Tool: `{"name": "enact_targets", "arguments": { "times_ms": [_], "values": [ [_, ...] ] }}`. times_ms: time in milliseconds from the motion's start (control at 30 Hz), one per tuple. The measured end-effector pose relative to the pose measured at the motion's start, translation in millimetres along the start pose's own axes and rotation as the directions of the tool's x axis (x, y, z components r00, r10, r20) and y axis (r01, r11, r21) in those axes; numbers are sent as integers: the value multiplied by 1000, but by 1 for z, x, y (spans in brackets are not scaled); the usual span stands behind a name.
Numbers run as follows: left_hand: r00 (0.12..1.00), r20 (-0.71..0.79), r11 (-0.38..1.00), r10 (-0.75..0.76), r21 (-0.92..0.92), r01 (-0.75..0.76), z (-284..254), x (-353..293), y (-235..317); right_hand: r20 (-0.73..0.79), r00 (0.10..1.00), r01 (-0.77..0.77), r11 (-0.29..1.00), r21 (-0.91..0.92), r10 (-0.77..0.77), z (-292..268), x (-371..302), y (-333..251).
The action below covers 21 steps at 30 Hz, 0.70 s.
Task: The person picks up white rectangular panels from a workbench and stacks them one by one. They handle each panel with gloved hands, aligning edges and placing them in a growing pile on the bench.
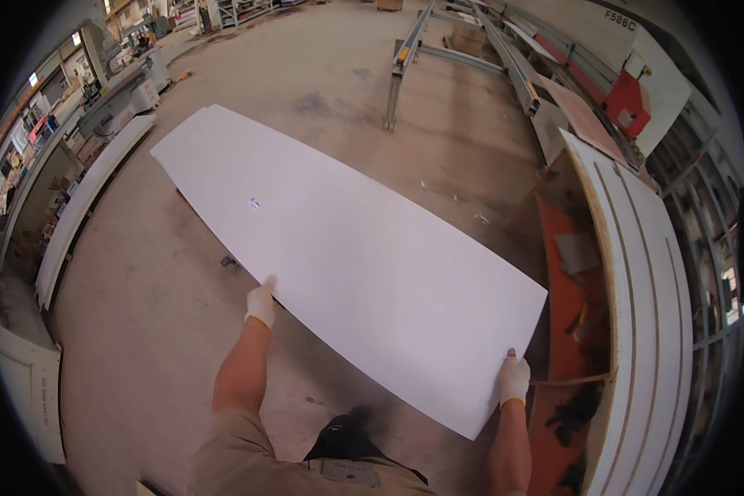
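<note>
A large, flat white panel (364,256) stretches in front of me, its far end up to the left and its near corner close to my right side. A small label (256,204) sits on its upper face. My left hand (261,302), in a white glove with a yellow cuff, grips the panel's near long edge, thumb on top. My right hand (514,379), gloved alike, grips the short right edge near the corner. The fingers of both hands are hidden under the board.
Close on the right stands a grooved white worktop (628,314) above a cabinet with an orange-red interior (562,331). Beyond it are metal rails (405,58) and a machine with a red box (628,107). At left, a long white-topped bench (91,198) stands on the concrete floor (140,331).
</note>
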State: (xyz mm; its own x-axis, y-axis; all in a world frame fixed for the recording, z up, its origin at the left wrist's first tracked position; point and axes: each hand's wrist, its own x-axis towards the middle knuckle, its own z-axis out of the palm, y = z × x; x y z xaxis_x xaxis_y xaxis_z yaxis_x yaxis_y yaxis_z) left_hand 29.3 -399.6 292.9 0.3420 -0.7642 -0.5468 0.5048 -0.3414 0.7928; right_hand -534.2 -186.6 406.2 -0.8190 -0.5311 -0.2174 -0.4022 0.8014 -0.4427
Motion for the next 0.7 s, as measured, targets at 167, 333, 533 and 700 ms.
{"name": "enact_targets", "arguments": {
  "times_ms": [167,333,533,700],
  "values": [
    [996,2,342,-85,939,27,10,-45,43,369,929,52,987,-151,8,-15,15,13],
    [946,297,90,133,947,-310,40,-119,-4,509,850,-282,933,222,135,-3,-18,93],
    [845,275,375,-458,922,-97,50,-216,-91,623,727,-387,922,26,288,11,-128,206],
    [556,296,525,-777,792,312,41,-269,-165,734,615,-470,881,49,287,-5,-189,233]
  ]
}}
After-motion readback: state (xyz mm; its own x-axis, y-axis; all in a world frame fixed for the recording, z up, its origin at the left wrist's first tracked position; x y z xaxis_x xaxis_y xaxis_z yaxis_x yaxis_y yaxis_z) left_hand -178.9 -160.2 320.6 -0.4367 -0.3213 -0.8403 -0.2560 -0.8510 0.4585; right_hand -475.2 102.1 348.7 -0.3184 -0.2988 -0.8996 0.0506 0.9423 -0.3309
